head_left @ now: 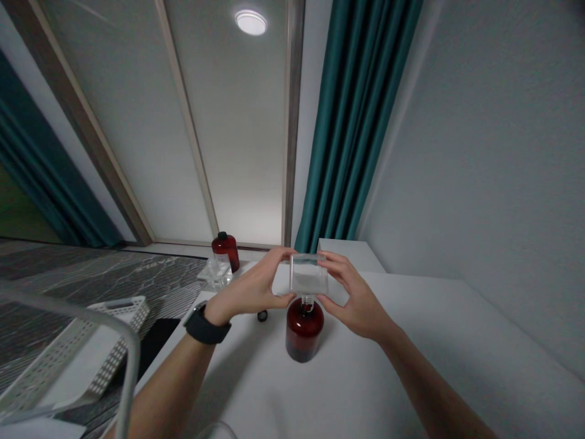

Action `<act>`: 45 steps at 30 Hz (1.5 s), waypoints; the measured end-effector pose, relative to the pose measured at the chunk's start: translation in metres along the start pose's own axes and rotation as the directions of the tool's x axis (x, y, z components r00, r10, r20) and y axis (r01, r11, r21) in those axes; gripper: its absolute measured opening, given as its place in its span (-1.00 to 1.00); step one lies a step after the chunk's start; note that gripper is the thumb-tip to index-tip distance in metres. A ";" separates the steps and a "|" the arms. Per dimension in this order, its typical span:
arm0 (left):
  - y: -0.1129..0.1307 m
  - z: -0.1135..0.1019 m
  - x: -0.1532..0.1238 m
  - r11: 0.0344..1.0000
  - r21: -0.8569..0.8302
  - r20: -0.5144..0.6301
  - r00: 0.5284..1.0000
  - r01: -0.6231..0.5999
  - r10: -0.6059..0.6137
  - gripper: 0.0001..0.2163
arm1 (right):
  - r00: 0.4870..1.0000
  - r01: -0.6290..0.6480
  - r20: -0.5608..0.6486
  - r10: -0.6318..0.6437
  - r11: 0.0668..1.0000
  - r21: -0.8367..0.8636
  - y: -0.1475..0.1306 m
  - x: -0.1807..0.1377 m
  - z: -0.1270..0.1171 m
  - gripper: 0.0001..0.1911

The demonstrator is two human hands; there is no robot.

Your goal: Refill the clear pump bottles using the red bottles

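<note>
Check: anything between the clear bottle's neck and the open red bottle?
Nothing visible: the clear bottle, inverted between left hand and right hand, has its neck at the top of the open red bottle.

Whether the neck of the clear, square-sided bottle (309,277) touches the mouth of the dark-red round bottle (303,332) cannot be made out. The white perforated plastic basket (108,367) and blurred grey curved tube (134,360) run off the left edge, and a black round object (262,316) is too small to identify.
</note>
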State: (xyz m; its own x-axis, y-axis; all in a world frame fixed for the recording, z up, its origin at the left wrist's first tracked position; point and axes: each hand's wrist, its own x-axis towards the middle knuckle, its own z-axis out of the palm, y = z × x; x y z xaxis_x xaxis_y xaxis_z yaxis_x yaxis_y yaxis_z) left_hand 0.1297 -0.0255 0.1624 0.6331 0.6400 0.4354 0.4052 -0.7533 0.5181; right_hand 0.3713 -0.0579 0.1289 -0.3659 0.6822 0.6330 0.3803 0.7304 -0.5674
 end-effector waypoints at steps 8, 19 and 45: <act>0.001 -0.002 -0.001 1.000 0.023 0.000 1.000 -0.017 0.017 -0.42 | 1.000 0.024 -0.008 -0.024 1.000 -0.010 -0.002 0.000 0.000 -0.39; 0.004 -0.003 -0.001 0.999 0.037 -0.012 1.000 -0.023 0.023 -0.42 | 0.999 0.043 -0.012 -0.043 0.999 -0.031 -0.002 0.000 0.000 -0.39; 0.012 -0.003 -0.001 0.997 0.063 -0.016 0.999 -0.044 0.045 -0.41 | 0.996 0.087 -0.029 -0.089 0.994 -0.071 -0.006 -0.002 -0.002 -0.37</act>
State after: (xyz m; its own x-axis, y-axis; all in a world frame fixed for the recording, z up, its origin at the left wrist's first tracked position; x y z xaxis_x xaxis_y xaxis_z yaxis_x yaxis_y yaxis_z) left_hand 0.1314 -0.0349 0.1705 0.6402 0.6078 0.4697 0.4180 -0.7887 0.4508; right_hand 0.3712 -0.0636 0.1322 -0.3734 0.6134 0.6960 0.4066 0.7825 -0.4716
